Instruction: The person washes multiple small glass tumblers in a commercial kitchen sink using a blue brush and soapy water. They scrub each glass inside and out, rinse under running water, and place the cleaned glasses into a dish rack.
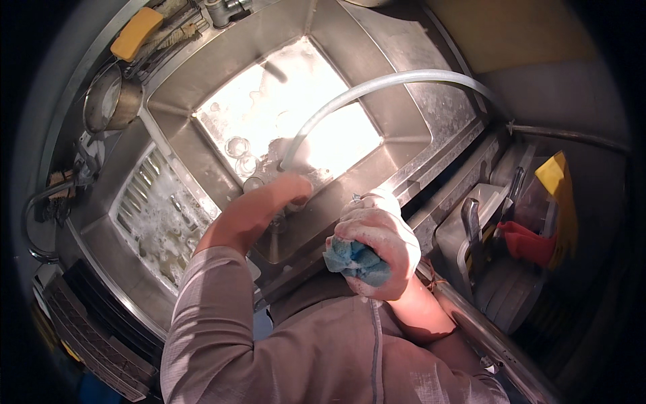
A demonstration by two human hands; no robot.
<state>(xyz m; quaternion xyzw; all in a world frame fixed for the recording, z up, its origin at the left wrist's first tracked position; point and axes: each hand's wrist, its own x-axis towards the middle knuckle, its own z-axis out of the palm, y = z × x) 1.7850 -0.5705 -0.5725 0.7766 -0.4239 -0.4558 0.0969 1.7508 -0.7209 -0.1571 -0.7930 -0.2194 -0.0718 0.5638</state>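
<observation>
My right hand [386,242], coated in white suds, grips a crumpled blue sponge [358,262] in front of the sink's near edge. Over the near left part of the steel sink basin [363,169] reaches my left hand [295,187]. It is blurred, and its fingers point down out of sight, so whether it holds anything is unclear. Several clear drinking glasses stand on the basin floor left of that hand, among them one glass [237,147] and another beside it [247,165]. A pale flexible hose [393,79] arches in from the right and ends just beyond my left hand.
On the left, a second basin [101,232] contains foamy water [176,217] with partly hidden items. A metal pot [123,103] and a yellow sponge [136,34] lie along the far-left edge. To the right are a knife handle [471,219], plastic containers and a yellow glove [560,202].
</observation>
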